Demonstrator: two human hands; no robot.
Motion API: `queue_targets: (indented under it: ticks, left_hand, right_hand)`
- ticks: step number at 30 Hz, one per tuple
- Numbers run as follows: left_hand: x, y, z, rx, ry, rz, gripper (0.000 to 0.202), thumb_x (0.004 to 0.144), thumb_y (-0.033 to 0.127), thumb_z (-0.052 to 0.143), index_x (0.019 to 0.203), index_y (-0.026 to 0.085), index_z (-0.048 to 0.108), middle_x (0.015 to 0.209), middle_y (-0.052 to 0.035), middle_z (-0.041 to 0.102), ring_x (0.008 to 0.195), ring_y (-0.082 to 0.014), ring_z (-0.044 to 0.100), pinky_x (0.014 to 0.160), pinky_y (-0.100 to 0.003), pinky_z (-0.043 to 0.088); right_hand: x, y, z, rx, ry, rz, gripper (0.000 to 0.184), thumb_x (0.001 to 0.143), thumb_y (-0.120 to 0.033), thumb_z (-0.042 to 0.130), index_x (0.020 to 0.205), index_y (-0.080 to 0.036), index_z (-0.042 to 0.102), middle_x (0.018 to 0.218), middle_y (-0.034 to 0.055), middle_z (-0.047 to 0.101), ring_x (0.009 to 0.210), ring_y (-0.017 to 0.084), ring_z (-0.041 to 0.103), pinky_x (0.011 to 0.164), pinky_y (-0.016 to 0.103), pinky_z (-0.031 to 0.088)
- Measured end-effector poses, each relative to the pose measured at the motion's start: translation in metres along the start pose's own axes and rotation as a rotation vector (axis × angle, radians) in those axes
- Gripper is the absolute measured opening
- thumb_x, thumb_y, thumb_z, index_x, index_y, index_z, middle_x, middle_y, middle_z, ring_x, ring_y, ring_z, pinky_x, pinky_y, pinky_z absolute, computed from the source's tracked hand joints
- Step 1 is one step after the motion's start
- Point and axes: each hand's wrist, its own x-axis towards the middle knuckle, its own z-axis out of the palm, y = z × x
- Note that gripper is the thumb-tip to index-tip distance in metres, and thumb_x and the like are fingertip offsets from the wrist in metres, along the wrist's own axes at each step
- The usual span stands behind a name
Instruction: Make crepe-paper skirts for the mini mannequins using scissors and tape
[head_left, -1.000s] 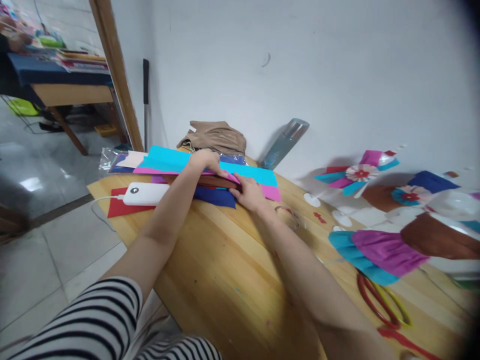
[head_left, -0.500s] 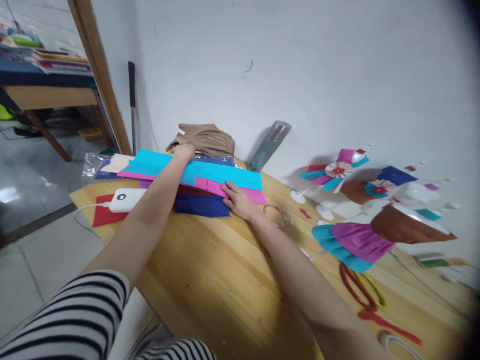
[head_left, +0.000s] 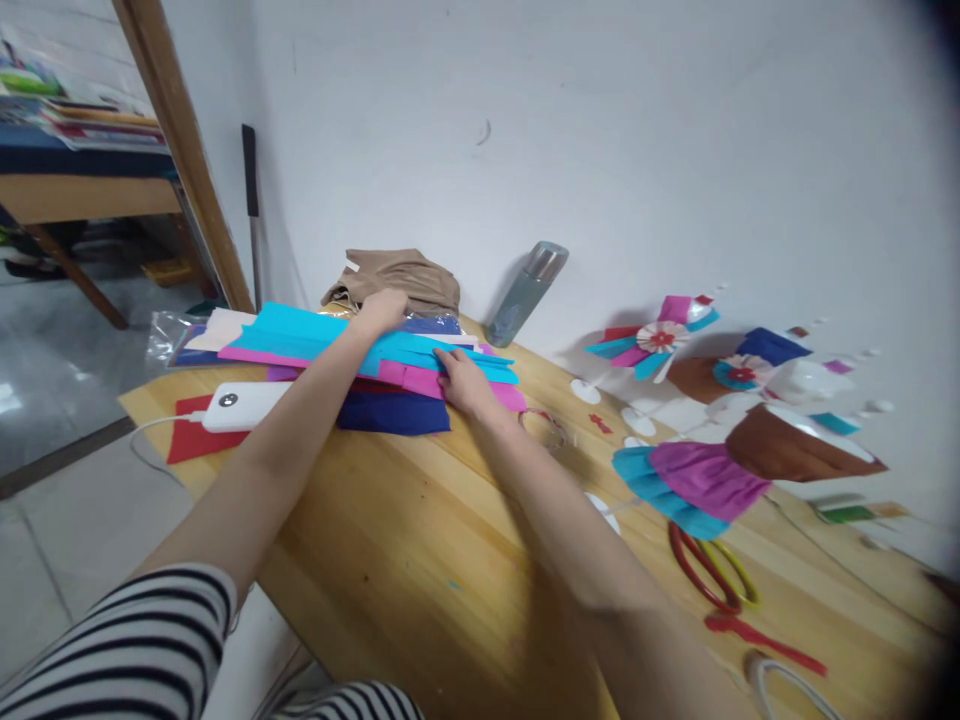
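Table [head_left: 405, 560] carries a paper stack [head_left: 411, 379], blue sheet [head_left: 300, 332] on top. The sheet's right end has just creased at the right hand [head_left: 466, 384], so layers appear unaligned. Left hand [head_left: 385, 309] is at the far edge. Whether either hand's fingers clamp paper is unclear.

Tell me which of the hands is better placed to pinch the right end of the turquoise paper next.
Right, I'd judge: the right hand already has its fingertips at the turquoise paper, close to that end. The left hand is farther away, at the paper's far edge.
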Motion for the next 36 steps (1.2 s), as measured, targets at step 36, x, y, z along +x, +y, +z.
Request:
queue_targets:
  ticks: [36]
  left_hand:
    - [-0.013,0.069,-0.091,0.116,0.221,0.436,0.023,0.091,0.024,0.042,0.102,0.014,0.06,0.094,-0.0027,0.063,0.086,-0.0137,0.048,0.075,-0.024,0.033]
  right_hand:
    - [-0.029,-0.008,0.001,0.33,0.035,0.04,0.061,0.079,-0.007,0.054,0.139,-0.011,0.043,0.148,0.0166,0.037,0.138,0.027,0.032,0.115,0.042,0.023]
